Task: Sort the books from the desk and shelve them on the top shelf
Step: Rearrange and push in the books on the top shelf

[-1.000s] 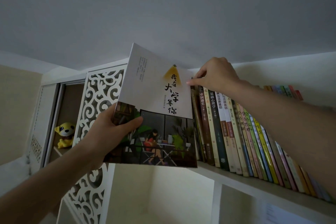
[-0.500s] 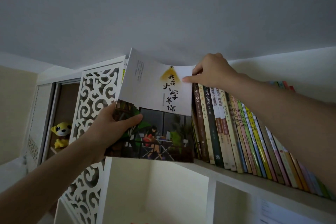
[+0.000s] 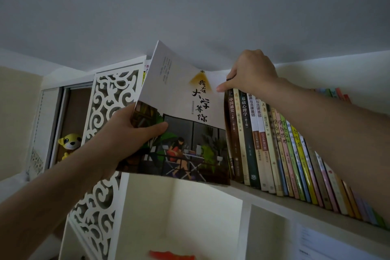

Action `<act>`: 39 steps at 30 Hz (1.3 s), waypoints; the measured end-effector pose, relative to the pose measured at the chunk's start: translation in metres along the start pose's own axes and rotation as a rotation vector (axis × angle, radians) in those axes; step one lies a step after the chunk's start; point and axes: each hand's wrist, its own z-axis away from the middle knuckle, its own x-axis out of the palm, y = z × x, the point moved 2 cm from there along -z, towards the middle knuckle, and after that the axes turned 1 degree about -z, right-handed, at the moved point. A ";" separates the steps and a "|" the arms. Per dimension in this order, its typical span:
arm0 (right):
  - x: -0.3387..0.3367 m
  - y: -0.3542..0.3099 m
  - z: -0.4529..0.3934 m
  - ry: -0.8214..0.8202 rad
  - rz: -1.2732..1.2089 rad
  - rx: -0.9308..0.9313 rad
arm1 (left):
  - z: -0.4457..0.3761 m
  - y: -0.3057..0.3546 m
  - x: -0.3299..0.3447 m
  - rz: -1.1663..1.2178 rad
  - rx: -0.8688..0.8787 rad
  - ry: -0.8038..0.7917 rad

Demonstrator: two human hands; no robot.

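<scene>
View from below, looking up at a white bookcase under a grey ceiling. A white cut-out scroll panel (image 3: 105, 133) stands at the left end of the top shelf (image 3: 274, 198). Left of the panel, an open cabinet nook holds a yellow plush toy (image 3: 69, 143) sitting upright.

On the top shelf, a row of books (image 3: 285, 150) stands spine-out, leaning slightly, running from the middle off to the far right. The spines go from dark brown and green at the left end to pale yellow, green, blue and pink further right.

A large book (image 3: 185, 116) with a white upper cover, black brush lettering and a dark picture of a person seated at a table is held cover-forward at the left end of the row, between the panel and the first dark spine. Its bottom edge is level with the shelf front.

The left hand (image 3: 130, 133) grasps the book's lower left corner, thumb across the cover, fingers behind it. The right hand (image 3: 251, 72) is at the top of the row's first books, fingers curled over their upper edges and the thumb against the large book's right edge.

Below the shelf are open cubbies; a red object (image 3: 171, 256) lies low in the middle one, too blurred to identify. A paper sheet (image 3: 329, 245) is on the lower right front.
</scene>
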 end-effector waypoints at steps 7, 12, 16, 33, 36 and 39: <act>0.002 0.000 0.005 0.024 0.060 0.012 | -0.006 0.015 0.036 -0.127 0.193 0.098; 0.008 0.003 0.009 0.061 0.011 0.011 | -0.014 0.015 0.063 -0.135 0.243 0.160; 0.010 0.007 0.012 0.029 -0.063 -0.009 | -0.027 0.018 0.080 -0.084 0.235 0.132; 0.005 0.006 0.005 -0.294 -0.174 -0.040 | -0.024 -0.016 0.113 -0.132 0.314 -0.122; 0.001 0.000 -0.001 -0.365 -0.038 -0.106 | -0.026 -0.011 0.116 -0.179 0.358 -0.149; 0.000 -0.001 -0.002 -0.365 0.000 -0.148 | -0.035 -0.012 0.124 -0.196 0.359 -0.182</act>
